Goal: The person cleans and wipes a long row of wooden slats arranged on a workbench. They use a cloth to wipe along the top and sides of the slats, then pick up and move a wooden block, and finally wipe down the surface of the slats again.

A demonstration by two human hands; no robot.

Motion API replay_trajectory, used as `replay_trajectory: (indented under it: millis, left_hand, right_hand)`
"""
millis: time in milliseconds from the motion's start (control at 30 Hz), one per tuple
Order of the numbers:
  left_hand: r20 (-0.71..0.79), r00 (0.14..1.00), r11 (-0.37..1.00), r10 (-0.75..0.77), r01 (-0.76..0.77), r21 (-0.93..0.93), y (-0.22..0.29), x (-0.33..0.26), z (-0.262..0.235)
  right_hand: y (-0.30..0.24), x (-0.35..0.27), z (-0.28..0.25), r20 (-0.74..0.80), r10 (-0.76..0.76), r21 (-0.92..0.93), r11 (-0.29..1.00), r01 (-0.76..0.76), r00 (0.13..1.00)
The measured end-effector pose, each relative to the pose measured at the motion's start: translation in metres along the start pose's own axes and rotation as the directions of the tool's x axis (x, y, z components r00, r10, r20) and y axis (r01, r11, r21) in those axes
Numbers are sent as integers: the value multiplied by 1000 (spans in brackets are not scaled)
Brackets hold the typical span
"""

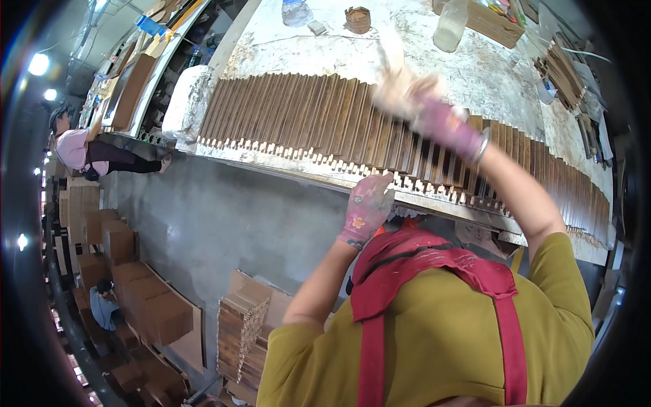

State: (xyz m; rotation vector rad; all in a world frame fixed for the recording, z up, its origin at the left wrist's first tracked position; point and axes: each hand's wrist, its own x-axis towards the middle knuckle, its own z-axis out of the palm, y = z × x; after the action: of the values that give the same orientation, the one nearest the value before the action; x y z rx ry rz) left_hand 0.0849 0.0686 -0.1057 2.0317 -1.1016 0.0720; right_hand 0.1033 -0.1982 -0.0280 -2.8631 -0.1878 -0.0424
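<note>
Many dark brown wooden slats (291,108) lie side by side across the white-stained workbench, their pale notched ends toward me. My right hand (444,122), in a pink glove, is over the far ends of the slats. It is closed on a pale rag (397,88), which is smeared by motion, so its outline is hard to make out. My left hand (366,207), in a pink flowered glove, rests at the bench's near edge against the slat ends. Its fingers are slightly bent and close together, with nothing seen in them.
A workbench (264,51) holds a brown round tin (357,20), a clear bottle (450,27) and a cardboard box (485,24) at its far side. Stacked slats (234,332) stand on the floor behind me. One person (81,146) stands at the left; another (104,305) is among brown cartons (152,302).
</note>
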Motion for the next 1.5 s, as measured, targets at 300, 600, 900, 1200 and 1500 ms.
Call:
replay_trajectory:
  millis: [300,600,900,1200,1500]
  left_hand:
    - [91,996,994,-4,-6,107,-14,-16,7]
    - [-415,908,892,-62,237,384,-46,17,-77]
    - [-421,907,829,-7,241,505,-128,49,-94]
    - [-504,863,903,25,197,383,-149,50,-76]
    - [-557,827,932,72,143,333,-153,55,-77]
  right_hand:
    - [-22,-31,-74,-20,182,948,315,-39,983]
    - [-7,-52,-54,55,-138,479,872,94,989]
    - [-13,118,-76,-134,-35,298,952,74,990]
    - [-93,211,15,92,-628,-150,759,634,773]
    - [-96,228,33,227,-595,-121,768,628,771]
